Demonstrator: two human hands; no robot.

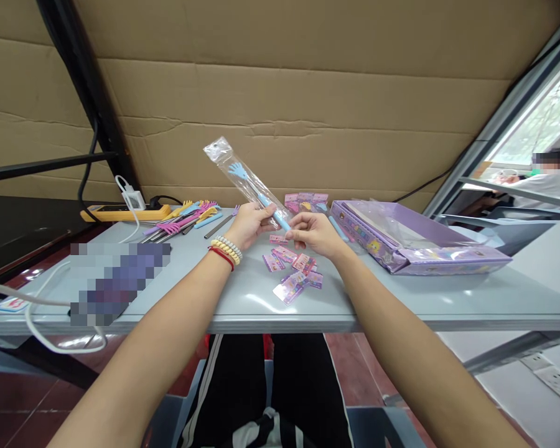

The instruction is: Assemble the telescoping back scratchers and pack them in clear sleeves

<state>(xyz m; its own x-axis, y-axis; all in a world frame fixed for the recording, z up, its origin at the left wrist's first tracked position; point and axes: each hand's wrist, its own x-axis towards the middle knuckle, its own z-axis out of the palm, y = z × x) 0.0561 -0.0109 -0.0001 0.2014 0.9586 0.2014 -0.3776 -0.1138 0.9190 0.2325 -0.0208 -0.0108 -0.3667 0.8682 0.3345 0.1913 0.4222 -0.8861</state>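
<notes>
We've got small printed cards (303, 264) spread nearest us, probably for easy grabbing. Above the table (378, 305), our left hand (254, 223) grips the bagged blue stick (264, 200) and our right hand (315, 233) pinches its lower end, seemingly steadying it; purple box (441, 260) right, loose sticks (182, 224) left, likely kept handy.

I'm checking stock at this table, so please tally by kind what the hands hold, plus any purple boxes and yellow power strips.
Blue hand-ended stick: 1
Clear bag around the stick: 1
Purple box: 1
Yellow power strip: 1
Total: 4
</notes>
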